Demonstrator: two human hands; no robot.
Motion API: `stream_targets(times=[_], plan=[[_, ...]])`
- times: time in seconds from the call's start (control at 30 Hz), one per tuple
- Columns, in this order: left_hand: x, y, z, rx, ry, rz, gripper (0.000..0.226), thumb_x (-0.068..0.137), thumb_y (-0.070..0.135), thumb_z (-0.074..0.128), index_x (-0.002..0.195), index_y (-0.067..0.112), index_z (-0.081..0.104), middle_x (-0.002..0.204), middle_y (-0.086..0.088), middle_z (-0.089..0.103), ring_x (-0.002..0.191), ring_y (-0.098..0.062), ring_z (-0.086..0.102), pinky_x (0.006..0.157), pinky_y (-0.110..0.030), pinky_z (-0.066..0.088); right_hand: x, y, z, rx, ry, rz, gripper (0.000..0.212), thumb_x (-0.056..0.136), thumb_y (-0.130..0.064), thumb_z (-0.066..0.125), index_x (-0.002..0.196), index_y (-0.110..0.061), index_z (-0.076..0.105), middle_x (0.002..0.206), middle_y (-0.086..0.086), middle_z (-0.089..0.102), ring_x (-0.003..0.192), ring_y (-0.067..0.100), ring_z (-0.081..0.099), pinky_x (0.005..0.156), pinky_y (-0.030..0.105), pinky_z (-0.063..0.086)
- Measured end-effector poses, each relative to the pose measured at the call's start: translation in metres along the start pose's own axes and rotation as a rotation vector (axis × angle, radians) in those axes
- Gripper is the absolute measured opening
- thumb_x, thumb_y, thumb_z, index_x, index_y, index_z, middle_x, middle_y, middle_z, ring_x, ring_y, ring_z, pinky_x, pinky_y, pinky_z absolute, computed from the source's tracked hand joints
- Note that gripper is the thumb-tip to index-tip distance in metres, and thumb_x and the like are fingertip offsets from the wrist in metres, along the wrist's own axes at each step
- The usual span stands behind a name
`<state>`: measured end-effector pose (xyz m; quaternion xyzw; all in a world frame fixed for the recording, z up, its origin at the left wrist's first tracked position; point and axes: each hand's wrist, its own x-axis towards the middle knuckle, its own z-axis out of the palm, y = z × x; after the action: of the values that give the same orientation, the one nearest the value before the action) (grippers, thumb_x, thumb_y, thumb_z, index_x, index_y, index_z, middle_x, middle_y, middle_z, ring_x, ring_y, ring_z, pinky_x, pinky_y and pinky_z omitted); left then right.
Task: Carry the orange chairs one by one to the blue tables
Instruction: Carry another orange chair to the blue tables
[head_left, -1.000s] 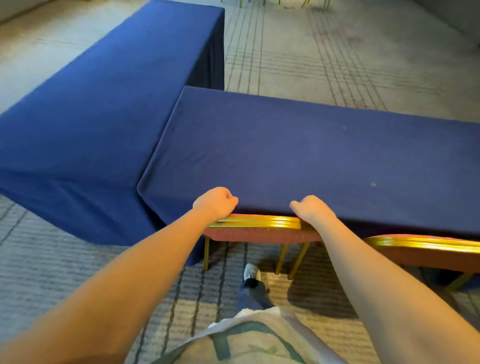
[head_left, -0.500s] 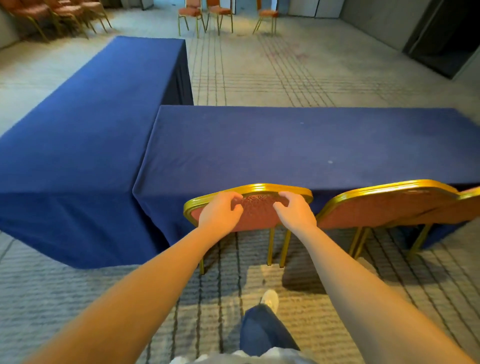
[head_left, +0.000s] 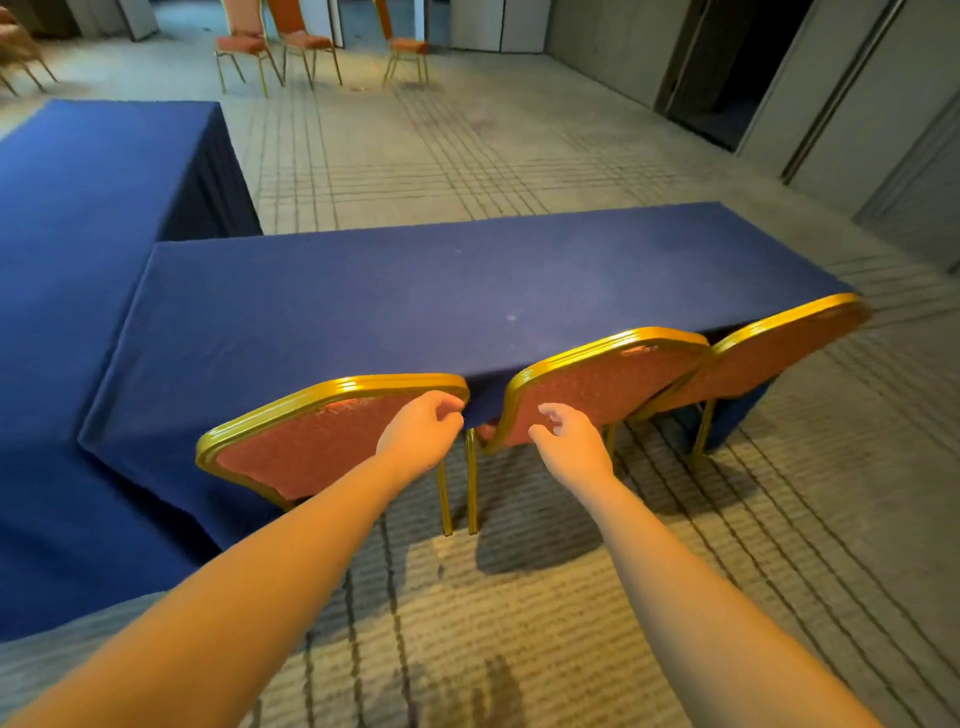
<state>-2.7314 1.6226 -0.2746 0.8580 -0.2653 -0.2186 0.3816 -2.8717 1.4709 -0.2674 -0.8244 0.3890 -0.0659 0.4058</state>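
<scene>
Three orange chairs (head_left: 332, 441) with shiny gold frames sat tucked against the near blue table (head_left: 415, 291). Left hand (head_left: 421, 434) and right hand (head_left: 569, 441) hovered loosely curled behind them, gripping nothing.

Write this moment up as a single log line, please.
left hand: open, off nearest chair | right hand: open, empty | three chairs at near blue table | more chairs far off

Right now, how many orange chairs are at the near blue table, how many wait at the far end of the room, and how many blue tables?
Chairs at near table: 3
Chairs at far end, clearly seen: 3
Blue tables: 2
Total: 8
</scene>
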Motion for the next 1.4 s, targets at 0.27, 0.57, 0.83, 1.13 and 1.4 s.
stream_targets(times=[0.27, 0.57, 0.83, 1.13, 1.4], plan=[[0.025, 0.145, 0.153, -0.073, -0.125, 0.154, 0.015, 0.087, 0.033, 0.055, 0.099, 0.041, 0.059, 0.094, 0.007, 0.068, 0.086, -0.016, 0.068, 0.081, -0.040, 0.055, 0.006, 0.123, -0.170, -0.023, 0.131, 0.122, 0.046, 0.097, -0.035, 0.052, 0.141, -0.023, 0.046, 0.147, 0.000, 0.043, 0.123, 0.019, 0.051, 0.098, 0.040, 0.045], [0.045, 0.308, 0.292, -0.075, -0.292, 0.337, 0.021, 0.083, 0.040, 0.053, 0.103, 0.040, 0.058, 0.112, 0.003, 0.066, 0.103, -0.019, 0.064, 0.089, -0.045, 0.053, 0.013, 0.231, -0.337, 0.071, 0.367, 0.174, 0.046, 0.095, -0.027, 0.056, 0.140, -0.017, 0.049, 0.145, 0.006, 0.046, 0.127, 0.022, 0.050, 0.101, 0.036, 0.043], [0.088, 0.458, 0.387, -0.005, -0.389, 0.479, 0.028, 0.091, 0.032, 0.054, 0.118, 0.028, 0.061, 0.118, 0.009, 0.063, 0.097, -0.013, 0.065, 0.088, -0.033, 0.052, 0.054, 0.302, -0.474, 0.150, 0.541, 0.219, 0.046, 0.092, -0.026, 0.060, 0.137, -0.017, 0.051, 0.143, 0.008, 0.046, 0.127, 0.023, 0.048, 0.100, 0.033, 0.039], [0.214, 0.632, 0.490, -0.091, -0.416, 0.597, 0.026, 0.093, 0.027, 0.054, 0.118, 0.023, 0.059, 0.116, 0.000, 0.065, 0.103, -0.018, 0.063, 0.094, -0.042, 0.051, 0.181, 0.358, -0.655, 0.162, 0.612, 0.149, 0.047, 0.091, -0.030, 0.064, 0.136, -0.022, 0.052, 0.142, 0.006, 0.049, 0.123, 0.020, 0.051, 0.096, 0.029, 0.040], [0.332, 0.775, 0.573, -0.187, -0.459, 0.579, 0.028, 0.095, 0.023, 0.053, 0.121, 0.017, 0.059, 0.107, -0.006, 0.069, 0.092, -0.019, 0.066, 0.076, -0.030, 0.051, 0.292, 0.395, -0.802, 0.173, 0.667, 0.122, 0.045, 0.091, -0.034, 0.061, 0.134, -0.027, 0.052, 0.136, -0.001, 0.049, 0.118, 0.015, 0.051, 0.093, 0.028, 0.039]])
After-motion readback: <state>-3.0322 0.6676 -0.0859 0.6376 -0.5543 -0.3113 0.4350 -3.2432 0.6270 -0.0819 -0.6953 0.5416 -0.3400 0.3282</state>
